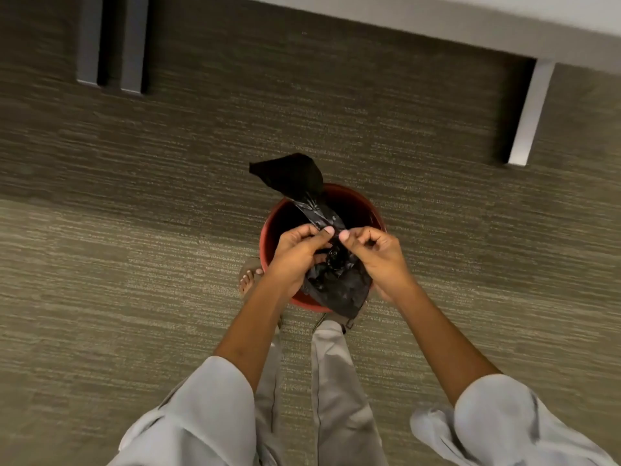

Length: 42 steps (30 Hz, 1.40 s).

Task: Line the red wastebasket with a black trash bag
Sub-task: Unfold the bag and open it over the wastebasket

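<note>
Thin plastic is what we have between our fingers: a crumpled black trash bag (336, 280), still bunched and twisted, held above the round red plastic wastebasket (268, 230) that stands on the striped grey-green carpet (134, 230) by our feet. Our left hand (295, 253) is closed in a pinch, thumb against forefinger, on the film near the twisted middle; our right hand (376, 253) pinches the same spot from the other side, its remaining fingers curled. One end of the bag sticks out over the far rim, the other hangs in a wad below our hands. We judge the bag to be nearly weightless, limp and slippery, its layers clinging together, so a tight fingertip pinch will serve better than a full grasp. We would look for the open edge, rub the two layers apart there, and hold the mouth on opposite sides to spread it over the rim. The basket shows no liner yet.
</note>
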{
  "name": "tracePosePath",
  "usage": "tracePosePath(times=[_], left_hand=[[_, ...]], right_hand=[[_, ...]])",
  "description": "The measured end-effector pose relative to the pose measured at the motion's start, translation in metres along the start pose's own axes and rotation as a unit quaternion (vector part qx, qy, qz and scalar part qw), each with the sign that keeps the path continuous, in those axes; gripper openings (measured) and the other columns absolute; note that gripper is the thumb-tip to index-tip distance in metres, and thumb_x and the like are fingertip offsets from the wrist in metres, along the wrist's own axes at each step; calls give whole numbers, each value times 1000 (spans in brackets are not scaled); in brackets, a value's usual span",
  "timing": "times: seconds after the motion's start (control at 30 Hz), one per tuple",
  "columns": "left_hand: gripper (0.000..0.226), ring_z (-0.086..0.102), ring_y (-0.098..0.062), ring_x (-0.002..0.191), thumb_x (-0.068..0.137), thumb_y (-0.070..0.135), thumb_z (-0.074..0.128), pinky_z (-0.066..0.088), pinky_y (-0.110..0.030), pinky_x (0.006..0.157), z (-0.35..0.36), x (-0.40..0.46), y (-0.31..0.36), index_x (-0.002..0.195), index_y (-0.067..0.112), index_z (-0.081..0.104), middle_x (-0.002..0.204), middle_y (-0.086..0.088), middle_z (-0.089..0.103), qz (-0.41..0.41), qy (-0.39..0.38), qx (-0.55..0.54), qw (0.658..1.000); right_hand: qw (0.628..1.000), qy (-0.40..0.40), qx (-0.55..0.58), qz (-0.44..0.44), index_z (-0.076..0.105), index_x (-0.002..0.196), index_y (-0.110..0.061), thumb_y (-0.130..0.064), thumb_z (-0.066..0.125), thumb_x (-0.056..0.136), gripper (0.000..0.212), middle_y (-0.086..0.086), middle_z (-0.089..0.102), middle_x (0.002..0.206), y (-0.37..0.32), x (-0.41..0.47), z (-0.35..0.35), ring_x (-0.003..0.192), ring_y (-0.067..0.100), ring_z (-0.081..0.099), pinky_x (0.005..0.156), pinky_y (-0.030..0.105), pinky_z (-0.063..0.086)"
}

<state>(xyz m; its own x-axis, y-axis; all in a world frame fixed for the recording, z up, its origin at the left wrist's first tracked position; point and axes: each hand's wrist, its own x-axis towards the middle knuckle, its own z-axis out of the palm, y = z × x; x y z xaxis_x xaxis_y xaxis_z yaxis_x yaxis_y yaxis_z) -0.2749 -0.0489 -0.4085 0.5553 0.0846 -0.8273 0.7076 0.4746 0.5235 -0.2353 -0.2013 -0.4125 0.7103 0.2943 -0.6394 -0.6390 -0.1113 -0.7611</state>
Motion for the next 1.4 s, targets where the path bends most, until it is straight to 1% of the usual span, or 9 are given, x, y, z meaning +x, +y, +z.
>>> tracePosePath(times=[0.17, 0.37, 0.47, 0.6, 0.77, 0.9, 1.1, 1.3, 1.4], left_hand=[[30, 66, -11, 69, 89, 4, 65, 57, -22, 63, -18, 13, -8, 65, 13, 51, 70, -5, 59, 16, 55, -39, 998], [38, 66, -2, 67, 86, -19, 47, 55, -22, 66, -48, 27, -10, 76, 18, 42, 64, 10, 65, 80, 168, 45, 982], [42, 66, -18, 107, 82, -21, 39, 52, -40, 98, -64, 28, -10, 71, 18, 50, 102, -9, 71, 136, 147, 154, 968], [54, 59, -15, 114, 79, -20, 36, 43, -37, 111, -79, 35, -9, 71, 19, 73, 112, -2, 68, 126, 95, 329, 931], [37, 64, -29, 106, 83, -9, 40, 53, -41, 97, -90, 45, -7, 94, 4, 73, 107, -14, 71, 62, 56, 529, 844], [22, 62, -34, 98, 89, 5, 47, 54, -47, 89, -97, 48, -1, 101, 2, 66, 102, -16, 64, 35, 54, 612, 788], [39, 59, -37, 108, 89, -1, 47, 51, -50, 95, -113, 53, -2, 124, 8, 62, 120, -19, 59, 93, 14, 621, 778], [54, 55, -42, 117, 82, 4, 57, 48, -47, 99, -119, 60, -9, 136, 7, 50, 129, -20, 53, 80, 50, 629, 772], [58, 55, -44, 116, 84, 10, 62, 48, -47, 100, -118, 68, -7, 140, 11, 47, 134, -21, 51, 71, 55, 672, 735]], right_hand=[[993, 88, 70, 36, 45, 63, -16, -14, 70, 89, 36, -7, 67, 67, 6, 15, -10, 79, 11, 68, 89, 34, 53], [977, 187, -83, -60, 54, 75, -18, 5, 67, 87, 28, 0, 64, 74, 18, 33, -44, 72, 3, 66, 74, 22, 54], [950, 173, -243, -89, 60, 75, -30, 12, 51, 85, 44, -3, 65, 84, 23, 43, -64, 81, 4, 64, 78, 17, 48], [929, 134, -342, -50, 68, 72, -21, 11, 41, 84, 43, 0, 70, 92, 27, 49, -75, 85, 8, 62, 79, 8, 43], [887, 45, -457, -40, 75, 90, -15, -25, 70, 87, 11, -5, 72, 95, 27, 58, -83, 79, -3, 61, 74, 1, 41], [849, -7, -523, -77, 74, 99, -15, -32, 86, 72, 34, 0, 73, 104, 26, 64, -90, 93, 11, 65, 85, 20, 48], [825, -32, -564, -31, 71, 100, -22, -11, 66, 90, 15, 0, 71, 116, 19, 80, -95, 109, 20, 64, 96, 22, 41], [844, -83, -529, 32, 67, 116, -37, -4, 42, 101, 43, -10, 55, 133, 14, 91, -107, 112, 9, 52, 75, 7, 38], [833, -101, -544, 31, 60, 131, -36, 0, 39, 100, 52, -1, 50, 145, 11, 100, -111, 130, 20, 48, 92, 15, 38]])
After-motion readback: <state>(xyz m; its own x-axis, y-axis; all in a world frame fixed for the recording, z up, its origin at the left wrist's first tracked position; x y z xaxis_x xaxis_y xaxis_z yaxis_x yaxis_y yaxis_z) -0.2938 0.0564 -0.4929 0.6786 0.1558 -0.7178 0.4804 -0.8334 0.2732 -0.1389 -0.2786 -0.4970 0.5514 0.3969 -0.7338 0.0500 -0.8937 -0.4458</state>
